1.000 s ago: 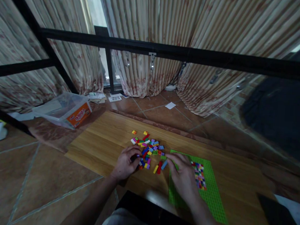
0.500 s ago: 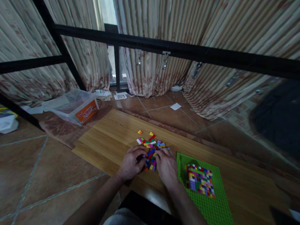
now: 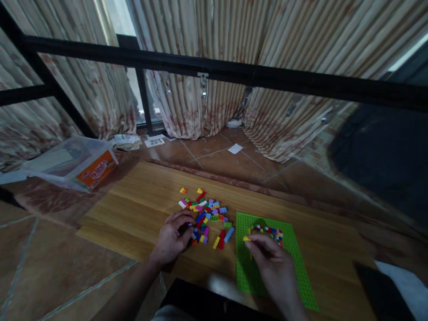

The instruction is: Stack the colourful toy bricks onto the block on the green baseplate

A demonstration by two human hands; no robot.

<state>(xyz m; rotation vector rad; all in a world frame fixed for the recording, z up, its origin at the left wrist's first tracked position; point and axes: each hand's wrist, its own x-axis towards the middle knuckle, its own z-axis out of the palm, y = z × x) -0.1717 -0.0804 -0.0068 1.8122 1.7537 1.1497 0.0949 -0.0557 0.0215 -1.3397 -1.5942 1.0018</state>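
Observation:
My left hand (image 3: pixel 173 237) rests on the table at the near left side of a loose pile of toy building bricks (image 3: pixel 203 209). Its fingers are curled, and a small purple brick (image 3: pixel 190 224) shows between thumb and index finger. My right hand (image 3: pixel 275 262) is over the green baseplate (image 3: pixel 246 275), pinching a small yellow brick (image 3: pixel 246 238) at its fingertips. Behind that hand, a block of many-coloured bricks (image 3: pixel 267 229) sits on the baseplate, partly hidden by the fingers. Red, yellow and blue long bricks (image 3: pixel 228 234) lie between pile and baseplate.
The wooden table (image 3: pixel 127 199) runs across the view. A clear plastic box (image 3: pixel 70 166) with an orange label stands on the left. A dark flat object (image 3: pixel 374 295) lies at the right end. Black metal bars (image 3: pixel 221 68) and curtains (image 3: pixel 212 28) are beyond.
My right hand has moved right from the pile to over the baseplate, with a yellow brick in its fingers. My left hand stays by the pile. The view has turned somewhat right.

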